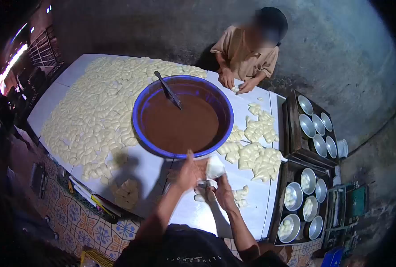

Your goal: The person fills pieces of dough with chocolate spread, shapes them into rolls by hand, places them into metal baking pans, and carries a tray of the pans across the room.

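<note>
A pale lump of dough (215, 167) is between my two hands, above the near part of the table. My left hand (191, 172) is at its left side, thumb up, fingers reaching to the dough. My right hand (223, 192) closes round its lower right, with a bit of dough near the thumb. Small dough pieces (241, 196) lie on the table just under and right of my hands. Beyond my hands stands a large blue basin (138, 116) of brown filling (180, 122), with a dark spatula (167, 90) leaning in it.
Many dough pieces (91, 120) cover the table's left side; more clusters (253, 158) lie right of the basin. Across the table a co-worker (244, 58) handles dough. Wooden crates (291, 129) with round metal tins (307, 126) stand at the right, some tins holding dough.
</note>
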Demonstrator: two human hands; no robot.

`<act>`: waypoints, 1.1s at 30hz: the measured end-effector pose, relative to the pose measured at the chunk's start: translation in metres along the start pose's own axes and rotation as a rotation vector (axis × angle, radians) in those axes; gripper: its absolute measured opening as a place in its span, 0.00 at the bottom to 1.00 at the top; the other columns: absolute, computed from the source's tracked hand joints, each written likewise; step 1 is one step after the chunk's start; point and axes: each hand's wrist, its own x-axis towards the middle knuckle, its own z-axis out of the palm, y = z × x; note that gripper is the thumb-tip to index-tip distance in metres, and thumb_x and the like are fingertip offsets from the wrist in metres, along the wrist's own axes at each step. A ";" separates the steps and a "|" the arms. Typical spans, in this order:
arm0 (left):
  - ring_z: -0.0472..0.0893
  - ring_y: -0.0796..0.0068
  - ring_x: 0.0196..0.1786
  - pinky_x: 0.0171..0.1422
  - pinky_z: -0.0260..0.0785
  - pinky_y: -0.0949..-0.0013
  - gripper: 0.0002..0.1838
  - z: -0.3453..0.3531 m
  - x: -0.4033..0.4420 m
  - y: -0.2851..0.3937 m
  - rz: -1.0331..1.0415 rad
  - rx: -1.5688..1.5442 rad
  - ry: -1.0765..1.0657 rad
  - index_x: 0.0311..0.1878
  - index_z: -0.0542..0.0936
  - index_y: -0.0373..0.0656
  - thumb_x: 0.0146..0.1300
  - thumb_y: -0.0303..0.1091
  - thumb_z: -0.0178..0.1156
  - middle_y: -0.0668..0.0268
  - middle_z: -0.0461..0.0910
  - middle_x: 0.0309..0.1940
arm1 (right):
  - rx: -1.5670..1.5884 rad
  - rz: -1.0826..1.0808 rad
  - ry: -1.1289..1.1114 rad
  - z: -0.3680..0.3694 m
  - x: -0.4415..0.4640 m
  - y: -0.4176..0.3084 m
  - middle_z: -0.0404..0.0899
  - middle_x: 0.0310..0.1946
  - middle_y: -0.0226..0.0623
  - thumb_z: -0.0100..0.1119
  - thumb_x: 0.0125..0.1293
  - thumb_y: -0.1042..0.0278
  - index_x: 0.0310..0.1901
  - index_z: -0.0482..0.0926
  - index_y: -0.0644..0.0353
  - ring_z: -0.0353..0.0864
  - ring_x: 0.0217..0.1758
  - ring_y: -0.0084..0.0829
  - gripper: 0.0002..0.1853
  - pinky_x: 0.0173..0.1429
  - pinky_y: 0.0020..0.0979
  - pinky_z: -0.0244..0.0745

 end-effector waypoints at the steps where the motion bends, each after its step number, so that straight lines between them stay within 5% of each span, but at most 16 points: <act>1: 0.80 0.63 0.49 0.55 0.71 0.61 0.41 -0.034 0.031 0.013 0.105 0.428 0.192 0.57 0.73 0.31 0.69 0.67 0.36 0.55 0.81 0.46 | 0.053 -0.024 0.104 0.002 0.001 -0.004 0.52 0.71 0.33 0.55 0.44 0.17 0.76 0.42 0.42 0.60 0.67 0.31 0.62 0.68 0.43 0.56; 3: 0.77 0.48 0.56 0.60 0.67 0.56 0.42 -0.014 0.066 0.057 0.132 1.311 0.607 0.50 0.75 0.26 0.71 0.64 0.33 0.47 0.79 0.50 | 0.022 0.014 0.225 -0.002 0.004 0.001 0.52 0.71 0.32 0.60 0.48 0.24 0.75 0.44 0.41 0.61 0.62 0.29 0.58 0.59 0.38 0.65; 5: 0.72 0.42 0.60 0.65 0.62 0.51 0.45 -0.073 0.098 0.040 0.107 1.882 0.617 0.50 0.76 0.28 0.68 0.68 0.31 0.42 0.76 0.52 | 0.004 -0.086 0.126 -0.015 0.003 0.023 0.53 0.71 0.34 0.62 0.51 0.28 0.75 0.46 0.45 0.63 0.61 0.29 0.57 0.56 0.37 0.68; 6: 0.70 0.41 0.62 0.68 0.59 0.48 0.48 -0.053 0.086 0.057 -0.098 1.845 0.318 0.52 0.77 0.29 0.66 0.71 0.28 0.38 0.74 0.54 | 0.051 -0.051 0.136 -0.013 0.003 0.023 0.53 0.71 0.37 0.62 0.52 0.30 0.75 0.46 0.48 0.63 0.62 0.30 0.55 0.57 0.38 0.69; 9: 0.72 0.39 0.60 0.66 0.61 0.47 0.48 -0.013 0.076 0.071 -0.457 1.828 0.383 0.48 0.79 0.30 0.66 0.71 0.28 0.39 0.77 0.49 | 0.129 -0.030 0.134 -0.015 0.005 0.035 0.55 0.70 0.36 0.62 0.59 0.38 0.74 0.48 0.51 0.65 0.64 0.28 0.50 0.57 0.36 0.71; 11: 0.76 0.39 0.53 0.60 0.65 0.46 0.47 0.003 0.057 0.061 -0.428 1.899 0.400 0.43 0.82 0.32 0.66 0.71 0.28 0.41 0.79 0.45 | 0.232 -0.050 0.177 -0.005 0.004 0.035 0.56 0.69 0.41 0.54 0.70 0.52 0.74 0.44 0.57 0.70 0.60 0.30 0.41 0.61 0.37 0.71; 13: 0.78 0.39 0.46 0.54 0.67 0.44 0.47 0.011 0.038 0.048 0.077 1.814 0.582 0.40 0.82 0.34 0.66 0.71 0.29 0.41 0.80 0.41 | 0.246 0.033 0.256 -0.003 0.007 0.041 0.62 0.66 0.42 0.55 0.69 0.57 0.73 0.51 0.54 0.73 0.58 0.30 0.36 0.56 0.32 0.73; 15: 0.81 0.46 0.43 0.51 0.71 0.50 0.50 0.013 0.023 0.043 -0.059 1.691 0.594 0.47 0.81 0.32 0.64 0.74 0.26 0.43 0.81 0.42 | 0.577 0.117 0.181 -0.003 0.012 0.050 0.66 0.63 0.46 0.54 0.69 0.56 0.70 0.54 0.59 0.75 0.57 0.33 0.33 0.56 0.33 0.74; 17: 0.81 0.57 0.46 0.51 0.72 0.59 0.55 0.001 0.000 0.020 -0.218 0.402 0.366 0.57 0.74 0.30 0.61 0.78 0.23 0.46 0.81 0.45 | 0.950 0.261 0.128 0.000 0.013 0.054 0.77 0.47 0.47 0.53 0.70 0.59 0.60 0.66 0.66 0.80 0.47 0.39 0.23 0.49 0.32 0.78; 19: 0.78 0.59 0.55 0.63 0.67 0.58 0.57 -0.002 -0.016 -0.002 -0.212 0.218 0.382 0.64 0.66 0.27 0.61 0.78 0.20 0.47 0.77 0.54 | 0.870 0.227 0.081 0.006 0.011 0.044 0.79 0.40 0.45 0.51 0.71 0.60 0.52 0.72 0.66 0.81 0.40 0.38 0.17 0.42 0.29 0.81; 20: 0.77 0.60 0.56 0.64 0.65 0.57 0.54 0.002 -0.022 -0.011 -0.167 0.306 0.510 0.66 0.65 0.29 0.63 0.76 0.21 0.50 0.76 0.55 | 0.609 0.254 0.312 0.013 0.011 0.043 0.78 0.39 0.43 0.53 0.71 0.63 0.51 0.74 0.68 0.78 0.30 0.26 0.16 0.26 0.21 0.75; 23: 0.75 0.61 0.59 0.67 0.61 0.55 0.46 0.009 -0.044 -0.037 -0.109 0.540 0.674 0.68 0.65 0.36 0.69 0.69 0.23 0.57 0.74 0.59 | -0.068 0.088 0.402 0.019 -0.005 0.045 0.77 0.42 0.36 0.52 0.71 0.69 0.58 0.73 0.65 0.78 0.42 0.28 0.17 0.44 0.23 0.78; 25: 0.73 0.76 0.51 0.56 0.66 0.72 0.31 0.001 -0.053 -0.055 -0.062 0.496 0.560 0.70 0.62 0.38 0.71 0.46 0.52 0.62 0.73 0.53 | -0.717 -0.240 0.339 0.029 -0.013 0.032 0.71 0.50 0.37 0.60 0.61 0.76 0.61 0.74 0.61 0.71 0.45 0.27 0.24 0.47 0.27 0.70; 27: 0.75 0.78 0.42 0.45 0.70 0.76 0.28 0.011 -0.065 -0.053 -0.010 0.926 0.507 0.68 0.65 0.35 0.64 0.21 0.56 0.62 0.76 0.43 | -1.016 -0.392 0.226 0.023 -0.020 0.027 0.71 0.49 0.39 0.62 0.59 0.74 0.55 0.79 0.60 0.72 0.45 0.28 0.20 0.47 0.28 0.70; 31: 0.79 0.77 0.40 0.44 0.74 0.76 0.20 0.013 -0.079 -0.054 0.145 0.896 0.423 0.58 0.74 0.31 0.63 0.22 0.59 0.62 0.76 0.41 | -0.222 -0.311 0.333 0.032 -0.017 0.007 0.73 0.49 0.40 0.59 0.63 0.76 0.39 0.81 0.64 0.74 0.48 0.26 0.04 0.50 0.27 0.72; 33: 0.80 0.76 0.40 0.44 0.75 0.76 0.17 0.012 -0.082 -0.054 0.145 0.728 0.368 0.55 0.76 0.30 0.63 0.23 0.61 0.62 0.76 0.41 | -0.263 -0.268 0.331 0.021 -0.018 0.004 0.74 0.47 0.39 0.60 0.65 0.73 0.38 0.80 0.64 0.74 0.51 0.27 0.05 0.52 0.28 0.73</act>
